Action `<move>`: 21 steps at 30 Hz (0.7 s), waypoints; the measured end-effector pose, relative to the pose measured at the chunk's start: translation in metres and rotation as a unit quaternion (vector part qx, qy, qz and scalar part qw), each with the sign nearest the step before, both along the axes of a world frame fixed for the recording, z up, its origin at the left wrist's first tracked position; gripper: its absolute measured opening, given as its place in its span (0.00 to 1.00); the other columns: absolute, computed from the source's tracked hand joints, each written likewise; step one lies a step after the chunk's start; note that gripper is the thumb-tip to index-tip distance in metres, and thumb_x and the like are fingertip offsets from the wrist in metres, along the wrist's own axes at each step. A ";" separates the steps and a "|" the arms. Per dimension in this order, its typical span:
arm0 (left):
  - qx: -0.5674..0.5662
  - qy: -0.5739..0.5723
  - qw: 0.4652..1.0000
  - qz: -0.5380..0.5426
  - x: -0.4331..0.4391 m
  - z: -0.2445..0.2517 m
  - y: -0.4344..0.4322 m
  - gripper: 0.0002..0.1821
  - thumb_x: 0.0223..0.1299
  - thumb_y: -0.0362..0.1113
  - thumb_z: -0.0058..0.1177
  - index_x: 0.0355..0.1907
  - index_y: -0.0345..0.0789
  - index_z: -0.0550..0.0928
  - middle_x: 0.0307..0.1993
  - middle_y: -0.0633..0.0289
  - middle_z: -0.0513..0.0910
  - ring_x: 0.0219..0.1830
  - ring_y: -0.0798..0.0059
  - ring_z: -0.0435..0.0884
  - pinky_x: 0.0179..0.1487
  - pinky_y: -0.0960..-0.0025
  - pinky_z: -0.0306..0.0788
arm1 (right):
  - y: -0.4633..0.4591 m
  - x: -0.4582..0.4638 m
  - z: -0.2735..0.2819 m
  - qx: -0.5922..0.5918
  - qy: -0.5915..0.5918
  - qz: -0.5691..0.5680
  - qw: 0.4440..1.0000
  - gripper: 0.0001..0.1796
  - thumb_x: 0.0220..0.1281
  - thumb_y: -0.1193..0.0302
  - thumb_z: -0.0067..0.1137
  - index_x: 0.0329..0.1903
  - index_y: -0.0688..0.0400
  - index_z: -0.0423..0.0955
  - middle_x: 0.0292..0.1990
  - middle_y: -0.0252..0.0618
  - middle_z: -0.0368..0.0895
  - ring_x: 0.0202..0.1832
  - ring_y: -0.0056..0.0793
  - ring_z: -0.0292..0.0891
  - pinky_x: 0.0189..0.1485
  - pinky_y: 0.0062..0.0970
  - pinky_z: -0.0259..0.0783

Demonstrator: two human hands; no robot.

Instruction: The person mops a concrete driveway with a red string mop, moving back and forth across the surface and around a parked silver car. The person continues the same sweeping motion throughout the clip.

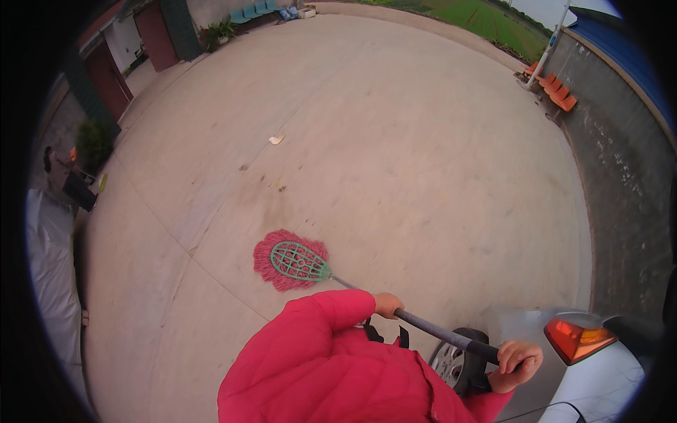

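Observation:
A broom with a green plastic lattice head (pixel 300 261) and pinkish-red bristles rests on the concrete ground (pixel 402 158), left of the red padded jacket sleeve. Its dark handle (pixel 436 330) runs to the lower right, partly hidden by the sleeve. My left hand (pixel 389 305) grips the middle of the handle. Around the black grip at the handle's top end, my right hand (pixel 515 362) is closed, near the silver car. A pale scrap (pixel 276 139) and several small bits of debris (pixel 282 189) lie on the ground beyond the broom head.
At the lower right stands a silver car (pixel 582 380), its wheel (pixel 449 365) beside my body. A grey wall (pixel 624 174) and orange seats (pixel 558 95) line the right. At left are a covered object (pixel 53 275), a bush (pixel 95 141) and another person (pixel 74 182). Turquoise seats (pixel 254 10) stand far off.

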State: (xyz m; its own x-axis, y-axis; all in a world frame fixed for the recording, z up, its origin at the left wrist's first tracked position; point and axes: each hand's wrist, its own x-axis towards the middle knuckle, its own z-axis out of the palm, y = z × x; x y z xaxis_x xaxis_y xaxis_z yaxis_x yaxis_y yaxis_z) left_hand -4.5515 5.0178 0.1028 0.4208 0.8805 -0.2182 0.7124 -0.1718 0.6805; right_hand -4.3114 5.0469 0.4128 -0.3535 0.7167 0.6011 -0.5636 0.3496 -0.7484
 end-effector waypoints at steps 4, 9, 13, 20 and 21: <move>0.007 0.005 0.999 -0.034 0.008 -0.003 0.048 0.09 0.39 0.42 0.56 0.24 0.41 0.75 0.23 0.60 0.76 0.30 0.59 0.75 0.33 0.59 0.67 | 0.012 0.010 -0.001 -0.011 -0.012 -0.073 0.997 0.15 0.60 0.64 0.41 0.21 0.58 0.60 0.04 0.27 0.57 0.05 0.17 0.56 0.14 0.17 0.57; 0.065 -0.020 0.996 -0.055 -0.013 -0.008 0.116 0.09 0.39 0.41 0.55 0.24 0.42 0.76 0.24 0.60 0.77 0.30 0.60 0.76 0.32 0.59 0.68 | 0.028 -0.032 0.009 -0.009 -0.048 -0.194 0.980 0.16 0.62 0.63 0.35 0.21 0.57 0.55 0.04 0.28 0.55 0.05 0.15 0.52 0.16 0.15 0.55; 0.112 -0.030 0.993 -0.033 -0.069 -0.003 0.162 0.05 0.38 0.37 0.52 0.20 0.41 0.73 0.21 0.59 0.75 0.28 0.58 0.75 0.30 0.58 0.67 | 0.037 -0.101 0.015 0.002 -0.063 -0.203 0.977 0.15 0.60 0.63 0.37 0.19 0.56 0.60 0.06 0.28 0.54 0.09 0.17 0.51 0.17 0.19 0.51; 0.152 0.059 0.985 0.061 -0.191 0.016 0.228 0.04 0.38 0.37 0.52 0.20 0.42 0.74 0.22 0.62 0.76 0.29 0.63 0.76 0.30 0.60 0.67 | 0.069 -0.203 0.000 0.100 -0.168 -0.088 0.977 0.15 0.60 0.63 0.41 0.20 0.56 0.57 0.05 0.27 0.57 0.07 0.16 0.53 0.18 0.17 0.55; 0.163 0.063 0.981 0.079 -0.204 0.022 0.231 0.04 0.38 0.37 0.52 0.20 0.42 0.74 0.21 0.63 0.76 0.29 0.63 0.76 0.31 0.60 0.66 | 0.073 -0.209 0.003 0.116 -0.151 -0.067 0.979 0.15 0.59 0.63 0.41 0.20 0.56 0.57 0.05 0.26 0.57 0.07 0.16 0.54 0.18 0.17 0.55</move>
State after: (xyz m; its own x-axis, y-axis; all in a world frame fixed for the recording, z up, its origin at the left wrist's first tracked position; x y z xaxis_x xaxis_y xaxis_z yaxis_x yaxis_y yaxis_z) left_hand -4.7559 5.2489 0.1251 0.2605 0.9645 0.0441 0.8225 -0.2456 0.5131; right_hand -4.5201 5.1200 0.4156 -0.4526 0.6259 0.6351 -0.2659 0.5851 -0.7661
